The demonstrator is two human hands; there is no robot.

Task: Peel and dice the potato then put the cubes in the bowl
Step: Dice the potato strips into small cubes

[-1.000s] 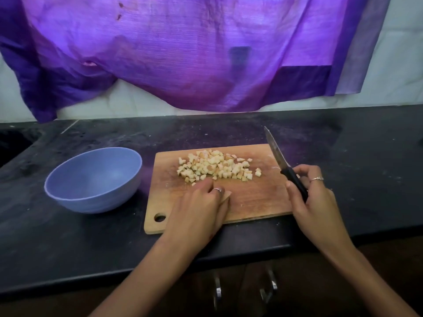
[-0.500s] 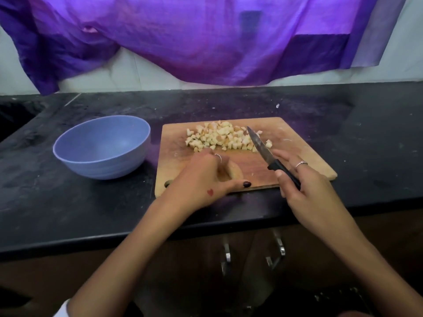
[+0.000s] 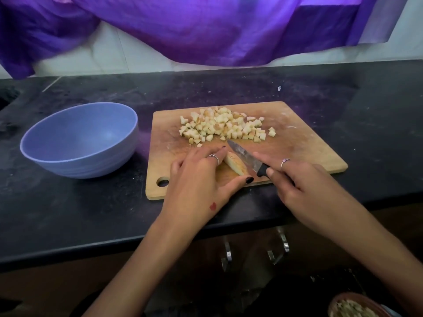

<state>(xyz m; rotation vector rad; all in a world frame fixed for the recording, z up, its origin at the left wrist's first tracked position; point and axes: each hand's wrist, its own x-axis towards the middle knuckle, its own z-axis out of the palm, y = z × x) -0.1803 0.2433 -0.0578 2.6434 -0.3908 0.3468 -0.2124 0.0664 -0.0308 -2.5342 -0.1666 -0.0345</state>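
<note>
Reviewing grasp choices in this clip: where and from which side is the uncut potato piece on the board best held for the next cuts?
Probably at its near-left end, from the left, as the left hand does now. The potato piece lies long and narrow, slanting across the cutting board, and the knife in the right hand lies along its right side, so fingers stay clear of the blade.
</note>
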